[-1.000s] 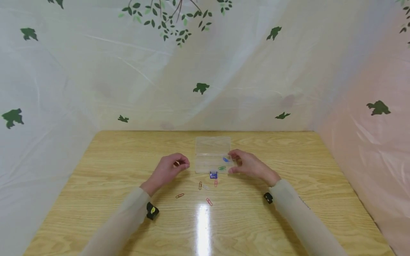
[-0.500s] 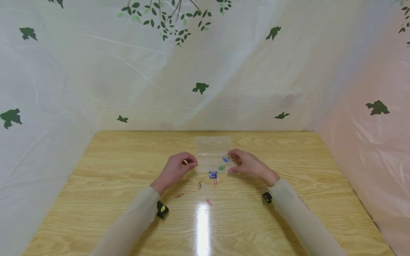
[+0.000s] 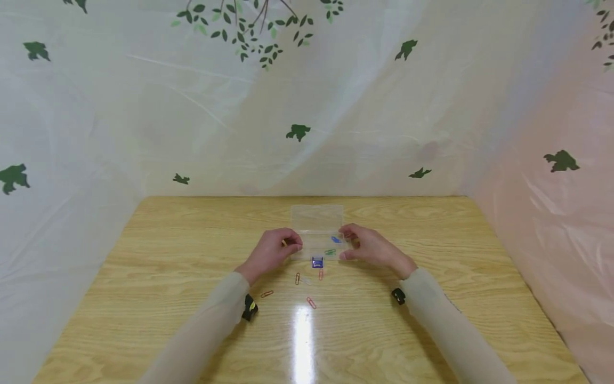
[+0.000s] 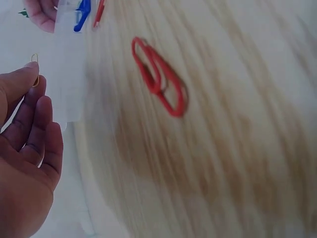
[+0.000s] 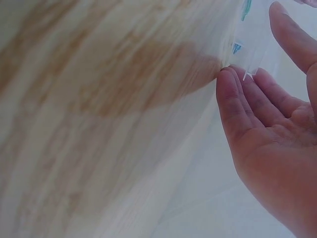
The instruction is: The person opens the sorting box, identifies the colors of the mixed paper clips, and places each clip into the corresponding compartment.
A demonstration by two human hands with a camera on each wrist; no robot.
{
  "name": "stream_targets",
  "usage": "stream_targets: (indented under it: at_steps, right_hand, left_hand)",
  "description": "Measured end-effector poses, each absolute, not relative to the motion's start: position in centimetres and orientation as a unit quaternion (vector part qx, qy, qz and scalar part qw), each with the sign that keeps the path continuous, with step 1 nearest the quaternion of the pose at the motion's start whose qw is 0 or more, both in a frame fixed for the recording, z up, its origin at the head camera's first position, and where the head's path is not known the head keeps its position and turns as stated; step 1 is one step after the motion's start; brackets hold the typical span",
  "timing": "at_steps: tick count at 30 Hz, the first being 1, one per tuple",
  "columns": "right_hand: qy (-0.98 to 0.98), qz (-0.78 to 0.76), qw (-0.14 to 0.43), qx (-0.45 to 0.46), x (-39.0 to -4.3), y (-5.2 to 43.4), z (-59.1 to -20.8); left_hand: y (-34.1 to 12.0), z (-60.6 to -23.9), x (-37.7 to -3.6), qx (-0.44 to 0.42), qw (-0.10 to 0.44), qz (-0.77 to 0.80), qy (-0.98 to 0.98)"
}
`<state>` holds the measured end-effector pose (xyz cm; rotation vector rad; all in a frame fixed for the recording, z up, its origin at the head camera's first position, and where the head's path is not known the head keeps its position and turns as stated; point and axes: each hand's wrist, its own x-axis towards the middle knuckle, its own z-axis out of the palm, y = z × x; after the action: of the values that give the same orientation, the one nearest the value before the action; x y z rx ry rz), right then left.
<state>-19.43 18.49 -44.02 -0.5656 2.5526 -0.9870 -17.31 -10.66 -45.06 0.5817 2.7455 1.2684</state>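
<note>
A clear plastic box [image 3: 314,244] lies on the table with its lid [image 3: 316,217] tipped back and a blue latch [image 3: 317,262] at the front. Inside, toward the right end, are a blue paper clip [image 3: 336,239] and green paper clips [image 3: 330,252]. My left hand [image 3: 274,249] pinches a small yellow paper clip [image 4: 34,59] between thumb and index finger, over the box's left end. At the opposite end, my right hand [image 3: 374,248] holds the box, thumb at the front corner and fingers at the back; the right wrist view shows those fingers [image 5: 247,94] against the edge.
Several loose paper clips lie in front of the box: a dark red one [image 3: 297,279], a pink one [image 3: 321,274], a white one [image 3: 306,281] and red ones [image 3: 311,303] nearer the body. A fabric backdrop [image 3: 216,138] rises behind the wooden table [image 3: 384,341].
My left hand has moved right, from beside the box to over its left end, still pinching the clip. My right hand has stayed at the box's right end.
</note>
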Motion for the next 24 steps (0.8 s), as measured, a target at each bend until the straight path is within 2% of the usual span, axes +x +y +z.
stream_targets:
  at_steps: [6,16,24]
  right_hand:
    - [0.899,-0.350,0.170,-0.200,-19.25,18.38,-43.93]
    - [0.901,-0.349,0.171,-0.193,-19.33,18.18,-44.04]
    - [0.900,-0.351,0.175,-0.192,-19.38,18.28,-44.07]
  left_hand:
    - [-10.23,-45.02,-17.59,0.186,0.046,0.394,0.899]
    - [-9.68,-44.81,-17.92,0.196,0.032,0.331,0.923]
    - [-9.96,-44.75,-17.62,0.196,0.046,0.320,0.926]
